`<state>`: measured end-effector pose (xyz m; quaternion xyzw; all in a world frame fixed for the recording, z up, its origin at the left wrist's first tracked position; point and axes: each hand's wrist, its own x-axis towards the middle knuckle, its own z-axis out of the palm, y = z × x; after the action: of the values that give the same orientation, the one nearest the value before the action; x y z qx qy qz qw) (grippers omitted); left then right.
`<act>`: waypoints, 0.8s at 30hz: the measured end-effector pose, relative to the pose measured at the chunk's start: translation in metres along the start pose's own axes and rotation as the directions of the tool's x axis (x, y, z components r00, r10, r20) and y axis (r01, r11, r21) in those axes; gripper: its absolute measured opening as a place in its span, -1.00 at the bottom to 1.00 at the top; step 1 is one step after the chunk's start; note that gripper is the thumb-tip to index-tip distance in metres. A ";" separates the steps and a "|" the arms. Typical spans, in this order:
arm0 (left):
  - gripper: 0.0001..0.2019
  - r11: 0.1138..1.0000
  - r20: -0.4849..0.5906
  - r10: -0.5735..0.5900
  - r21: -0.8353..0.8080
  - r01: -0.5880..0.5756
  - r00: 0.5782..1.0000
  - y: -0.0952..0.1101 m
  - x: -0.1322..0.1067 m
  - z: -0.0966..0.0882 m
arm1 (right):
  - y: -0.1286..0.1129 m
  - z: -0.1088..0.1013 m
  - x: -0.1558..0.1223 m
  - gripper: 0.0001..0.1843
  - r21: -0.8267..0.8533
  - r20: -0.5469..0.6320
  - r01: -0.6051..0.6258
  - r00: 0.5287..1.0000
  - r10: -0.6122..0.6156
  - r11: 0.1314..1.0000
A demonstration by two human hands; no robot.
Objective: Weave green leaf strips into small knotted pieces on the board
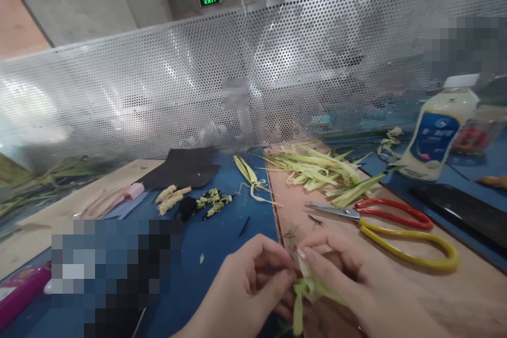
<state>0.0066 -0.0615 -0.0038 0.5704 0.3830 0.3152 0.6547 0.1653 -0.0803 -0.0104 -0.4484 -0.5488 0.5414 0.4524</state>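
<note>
Near the bottom of the head view, both hands work close together on a pale green leaf strip (300, 309) that is looped or knotted and has loose ends. My left hand (253, 285) pinches it from the left, thumb against fingers. My right hand (348, 280) grips it between thumb and forefinger, with a whitish tip showing above the thumb. Part of the strip is hidden behind the fingers. Just right of my hands lie scissors (352, 215) with one red and one yellow handle. Beyond them is a pile of similar leaf strips (317, 169) on a light board (285, 211).
A white-capped bottle (435, 127) and a black phone-like object (463, 211) stand and lie at right. Braided pieces (216, 200), a black sheet (182, 166) and a magenta object (24, 293) lie left on the blue table (225, 237). A perforated metal screen (158, 95) runs behind.
</note>
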 end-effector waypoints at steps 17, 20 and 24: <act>-0.80 0.976 -0.122 0.070 0.213 -0.043 0.990 0.003 -0.012 0.005 | -0.003 0.001 -0.005 -0.73 -0.136 -0.026 0.041 0.999 -0.045 0.990; -0.77 0.966 -0.081 0.062 0.256 -0.039 0.995 0.002 -0.013 0.005 | -0.005 0.000 -0.007 -0.74 -0.267 -0.057 0.031 0.997 -0.048 0.963; -0.71 0.950 -0.075 0.067 0.310 -0.041 0.995 0.003 -0.013 0.006 | -0.010 -0.002 -0.009 -0.75 -0.410 -0.034 0.040 0.998 -0.059 0.911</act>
<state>0.0053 -0.0749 0.0016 0.6619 0.4389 0.2934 0.5322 0.1687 -0.0886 -0.0001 -0.5311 -0.6507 0.3927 0.3746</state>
